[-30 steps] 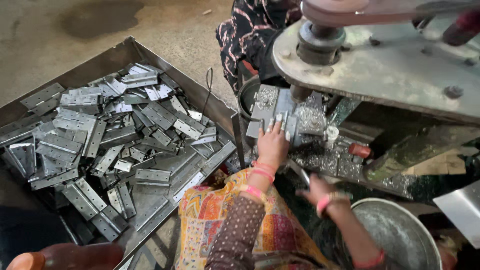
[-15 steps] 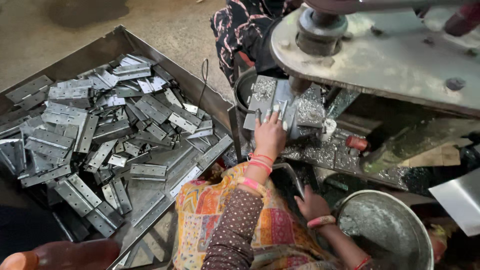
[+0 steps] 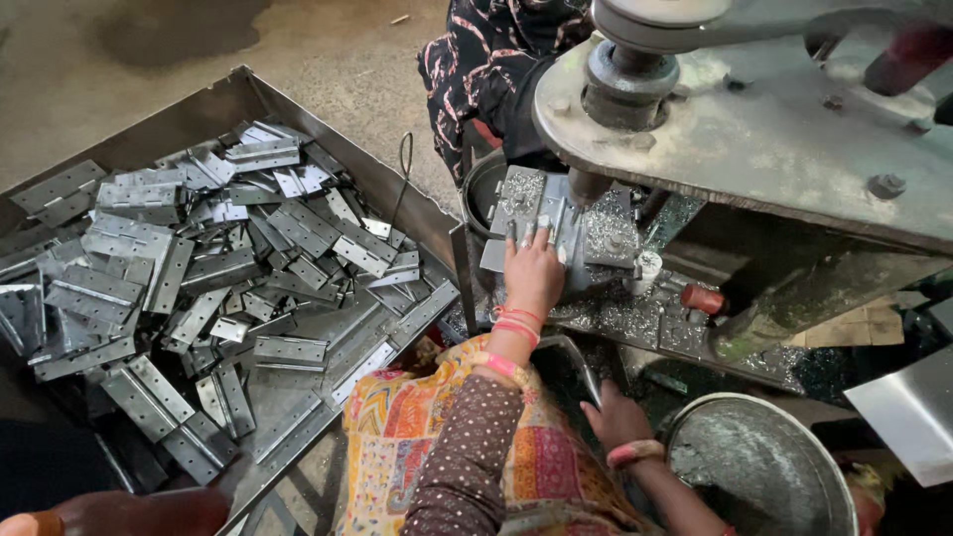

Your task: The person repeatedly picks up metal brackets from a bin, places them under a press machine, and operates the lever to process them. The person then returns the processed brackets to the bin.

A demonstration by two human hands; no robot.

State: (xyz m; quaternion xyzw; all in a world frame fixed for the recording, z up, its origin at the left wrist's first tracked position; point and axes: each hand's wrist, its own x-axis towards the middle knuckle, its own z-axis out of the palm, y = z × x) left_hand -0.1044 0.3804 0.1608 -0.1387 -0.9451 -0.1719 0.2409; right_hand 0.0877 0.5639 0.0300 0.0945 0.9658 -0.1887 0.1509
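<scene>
My left hand lies flat on a grey metal hinge plate, fingers spread, holding it on the drill press table right beside the spindle. Metal shavings cover the plate and the table. My right hand is lower, at the dark gap between my patterned lap cloth and a round metal basin. Its fingertips reach into shadow, so what they touch is hidden.
A big steel tray on the left holds several loose hinge plates. The press's heavy grey arm overhangs the table. Another person in dark patterned clothes sits behind the machine. Someone's arm shows bottom left.
My right hand has dropped from beside the press table down toward the basin. My left hand has stayed on the hinge plate under the spindle.
</scene>
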